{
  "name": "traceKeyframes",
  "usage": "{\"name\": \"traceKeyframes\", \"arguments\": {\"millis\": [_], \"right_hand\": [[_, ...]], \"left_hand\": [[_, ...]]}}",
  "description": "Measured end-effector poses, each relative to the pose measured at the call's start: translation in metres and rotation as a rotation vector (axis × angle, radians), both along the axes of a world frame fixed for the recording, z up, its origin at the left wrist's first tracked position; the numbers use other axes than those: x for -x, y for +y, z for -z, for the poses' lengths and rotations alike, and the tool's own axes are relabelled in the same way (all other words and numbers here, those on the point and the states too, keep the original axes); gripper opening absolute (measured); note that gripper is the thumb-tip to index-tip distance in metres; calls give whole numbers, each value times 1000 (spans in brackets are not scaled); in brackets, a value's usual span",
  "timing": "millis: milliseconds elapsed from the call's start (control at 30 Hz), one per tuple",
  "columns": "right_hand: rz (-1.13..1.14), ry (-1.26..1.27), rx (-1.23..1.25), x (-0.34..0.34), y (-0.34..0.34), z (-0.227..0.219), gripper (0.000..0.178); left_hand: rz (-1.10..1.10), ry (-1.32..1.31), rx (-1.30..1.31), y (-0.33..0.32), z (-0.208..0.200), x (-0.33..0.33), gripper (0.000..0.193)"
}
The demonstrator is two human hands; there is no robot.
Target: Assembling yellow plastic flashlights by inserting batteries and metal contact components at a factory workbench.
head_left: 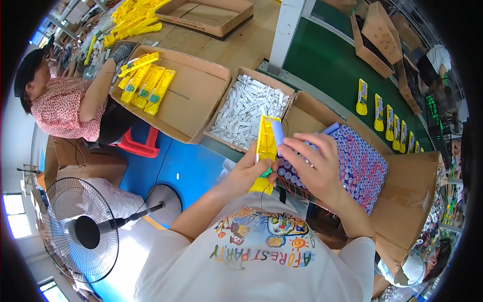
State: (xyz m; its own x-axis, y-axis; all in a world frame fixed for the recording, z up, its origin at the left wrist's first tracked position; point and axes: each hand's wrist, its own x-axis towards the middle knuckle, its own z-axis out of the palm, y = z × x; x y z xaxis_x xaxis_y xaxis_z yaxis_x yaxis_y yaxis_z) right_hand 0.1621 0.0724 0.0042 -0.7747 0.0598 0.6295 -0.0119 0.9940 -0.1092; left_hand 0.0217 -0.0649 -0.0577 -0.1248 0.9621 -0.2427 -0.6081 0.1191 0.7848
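Fitting a blue cell (278, 132) into a yellow casing (265, 151)

Left hand (250, 171) grips the casing upright near the chest; right hand (314, 166) pinches the cell at its top, over the box of cells (362, 166). Next, seating it likely needs careful alignment.

Four open brown cardboard boxes stand on the worktop: a shallow empty one (209, 15) at the top, a wide one (193, 100) holding yellow casings, a smaller one (249, 108) of white pieces, and one (402, 186) full of blue cells. More brown cartons (377, 38) sit beside the green conveyor at upper right.
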Motion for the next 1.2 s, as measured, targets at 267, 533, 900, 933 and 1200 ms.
{"name": "traceKeyframes", "arguments": {"millis": [267, 533, 900, 933, 1200], "right_hand": [[-186, -88, 334, 15, 10, 31, 31], [99, -368, 1015, 19, 21, 8, 24], [97, -599, 1169, 25, 30, -27, 20], [94, -602, 1173, 27, 28, -22, 20], [93, -707, 1715, 62, 23, -11, 21]], "left_hand": [[20, -58, 43, 14, -1, 2, 31], [-67, 276, -66, 17, -8, -8, 37], [-152, 445, -89, 19, -8, -12, 44], [-141, 457, -86, 18, -8, -11, 46], [-57, 580, -76, 2, -21, 8, 58]]}}
